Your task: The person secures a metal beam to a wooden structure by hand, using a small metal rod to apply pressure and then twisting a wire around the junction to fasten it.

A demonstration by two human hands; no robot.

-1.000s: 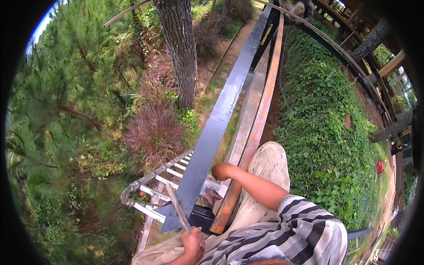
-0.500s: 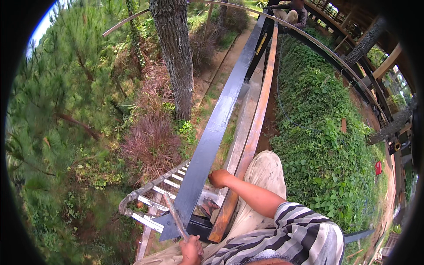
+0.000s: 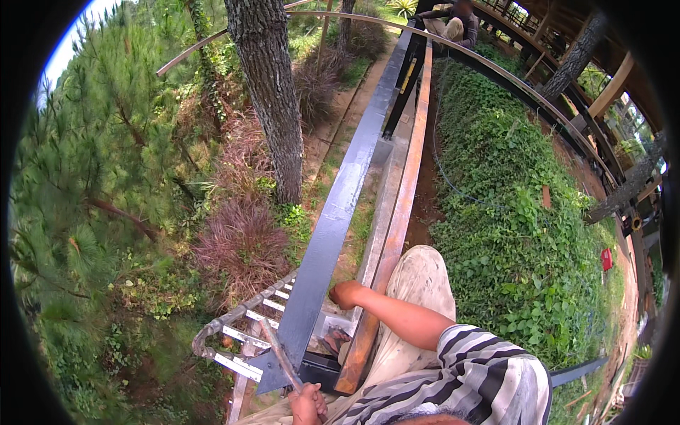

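My left hand (image 3: 307, 404) is closed around the lower end of a worn grey-brown stick (image 3: 281, 354). The stick slants up and leftward across the near end of a long dark-grey painted beam (image 3: 333, 219). Beside that beam's right edge is my right hand (image 3: 345, 294), its fingers curled closed. Whatever it may hold is hidden. To the right of my right hand, a rusty orange-brown metal beam (image 3: 393, 262) runs away from me next to my bent knee (image 3: 421, 280). A foot (image 3: 336, 338) shows in the gap between the two beams.
A ladder (image 3: 244, 333) leans left of the grey beam's near end. A tree trunk (image 3: 265, 106) rises on the left, and leafy plants (image 3: 503, 227) cover the slope on the right. Another person (image 3: 450, 25) sits at the beams' far end. The ground lies well below.
The view has shifted slightly, so the beams and the tree appear a little further left. Both hands keep nearly the same places, and the left still grips the stick.
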